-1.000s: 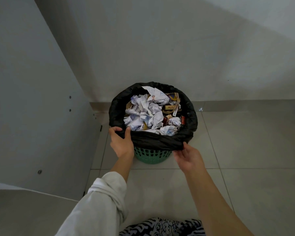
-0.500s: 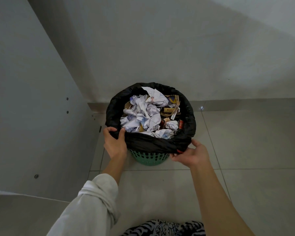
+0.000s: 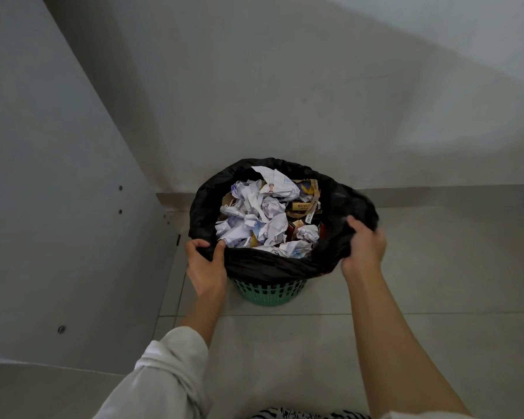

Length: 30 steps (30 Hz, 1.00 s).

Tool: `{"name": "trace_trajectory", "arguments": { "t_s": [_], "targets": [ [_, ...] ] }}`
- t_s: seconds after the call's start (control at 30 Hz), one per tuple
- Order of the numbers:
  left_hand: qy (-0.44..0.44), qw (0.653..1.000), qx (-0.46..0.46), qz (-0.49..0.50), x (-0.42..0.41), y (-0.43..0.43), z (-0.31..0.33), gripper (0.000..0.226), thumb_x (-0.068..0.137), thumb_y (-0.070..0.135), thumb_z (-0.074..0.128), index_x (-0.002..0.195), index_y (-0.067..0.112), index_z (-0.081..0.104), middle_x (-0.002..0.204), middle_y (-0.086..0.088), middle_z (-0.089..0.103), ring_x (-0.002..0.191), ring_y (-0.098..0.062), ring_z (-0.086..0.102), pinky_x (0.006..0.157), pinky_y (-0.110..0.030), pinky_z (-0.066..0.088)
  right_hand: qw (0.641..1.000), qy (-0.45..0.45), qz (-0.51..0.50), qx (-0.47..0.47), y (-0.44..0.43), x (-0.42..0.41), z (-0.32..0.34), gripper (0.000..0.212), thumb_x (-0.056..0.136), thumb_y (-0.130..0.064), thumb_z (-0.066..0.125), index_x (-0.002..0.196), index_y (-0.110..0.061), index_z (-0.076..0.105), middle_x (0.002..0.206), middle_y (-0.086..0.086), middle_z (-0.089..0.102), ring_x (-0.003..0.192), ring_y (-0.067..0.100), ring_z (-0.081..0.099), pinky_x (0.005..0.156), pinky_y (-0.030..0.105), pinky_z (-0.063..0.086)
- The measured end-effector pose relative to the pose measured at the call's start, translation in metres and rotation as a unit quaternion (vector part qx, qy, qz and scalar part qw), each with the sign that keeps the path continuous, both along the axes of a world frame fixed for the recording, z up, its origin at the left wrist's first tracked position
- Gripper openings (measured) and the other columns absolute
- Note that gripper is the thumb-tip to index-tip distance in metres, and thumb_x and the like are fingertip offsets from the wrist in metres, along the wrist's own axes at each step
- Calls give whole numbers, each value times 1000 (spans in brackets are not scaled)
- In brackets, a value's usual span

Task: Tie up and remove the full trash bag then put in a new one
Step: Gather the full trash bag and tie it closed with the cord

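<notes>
A black trash bag point(image 3: 266, 264) lines a green plastic basket point(image 3: 270, 293) standing on the floor by the wall. The bag is full of crumpled white paper point(image 3: 254, 225) and brown packaging. My left hand point(image 3: 206, 266) grips the bag's folded rim at the near left, thumb inside. My right hand point(image 3: 363, 247) grips the rim at the right side and has pulled that part of the bag up off the basket's edge, where it bulges outward.
A grey cabinet panel point(image 3: 58, 207) stands close on the left of the basket. The wall with its skirting point(image 3: 436, 195) runs right behind it. Pale floor tiles point(image 3: 436, 282) stretch to the right and towards me.
My right hand moved from the near rim round to the right side and lifted the bag's edge off the basket there. My left hand kept its grip at the near left.
</notes>
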<state>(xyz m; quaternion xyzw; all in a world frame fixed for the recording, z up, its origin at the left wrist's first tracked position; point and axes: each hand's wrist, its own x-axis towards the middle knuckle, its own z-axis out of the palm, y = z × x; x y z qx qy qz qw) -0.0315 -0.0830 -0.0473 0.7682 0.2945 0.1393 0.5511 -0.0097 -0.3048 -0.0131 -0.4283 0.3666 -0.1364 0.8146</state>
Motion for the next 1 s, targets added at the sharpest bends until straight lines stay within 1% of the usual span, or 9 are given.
{"name": "trace_trajectory", "arguments": {
  "t_s": [0.07,0.13,0.23,0.33,0.4,0.5,0.63,0.83,1.0],
  "targets": [
    [1,1000,0,-6,0,2,-1,26,88,24,63,99,10,43,102,-5,53,91,-20,50,72,-27,38,946,-25,120,-301,18,6,5,36,82,-1,63,114,-15,56,128,7,55,113,26,56,96,41,47],
    [4,1000,-10,-10,0,4,1,26,89,25,62,100,11,42,101,-4,52,90,-20,50,71,-27,37,815,-65,284,-501,36,10,5,22,82,-3,65,97,-13,53,144,8,41,137,29,33,112,41,30],
    [7,1000,-18,-24,-1,15,1,25,89,25,62,99,13,42,102,-3,51,91,-21,51,71,-27,36,717,-54,439,-539,44,5,5,28,83,-21,68,78,-13,42,139,10,48,138,23,32,110,41,27],
    [-2,999,-16,-46,-3,30,-1,32,87,29,64,104,15,41,103,-1,51,89,-20,54,71,-29,42,718,-70,465,-512,37,-10,10,36,80,-29,72,66,-14,42,71,0,54,68,12,49,68,31,39],
    [12,999,-29,-24,-5,40,-1,39,88,39,59,114,18,39,104,-2,50,83,-19,54,70,-31,46,738,-64,452,-497,34,-14,12,34,79,-33,72,67,-11,49,62,1,50,58,11,45,61,27,37],
    [82,995,-54,8,9,57,-7,51,93,54,40,126,17,46,116,-4,54,100,-25,54,91,-37,46,756,-25,392,-523,38,-5,8,26,85,-37,64,88,-12,56,79,7,62,76,19,58,72,33,46],
    [175,940,-292,-18,37,70,-5,55,95,56,32,126,15,51,119,-6,55,107,-25,56,82,-34,49,638,139,268,-709,43,6,-3,50,85,-52,57,123,-21,47,134,6,43,128,27,32,102,45,27],
    [230,847,-475,-58,65,93,-3,44,98,33,43,129,3,53,120,-18,59,90,-33,58,91,-41,42,730,139,327,-584,12,31,-18,58,90,-60,41,142,-34,36,152,14,23,138,32,25,111,48,29],
    [207,887,-410,-53,80,104,15,31,101,16,34,123,1,50,116,-14,59,108,-28,57,96,-32,39,741,140,353,-554,6,44,-18,57,82,-57,58,129,-28,49,143,12,35,131,32,37,105,47,38]
  ]
}}
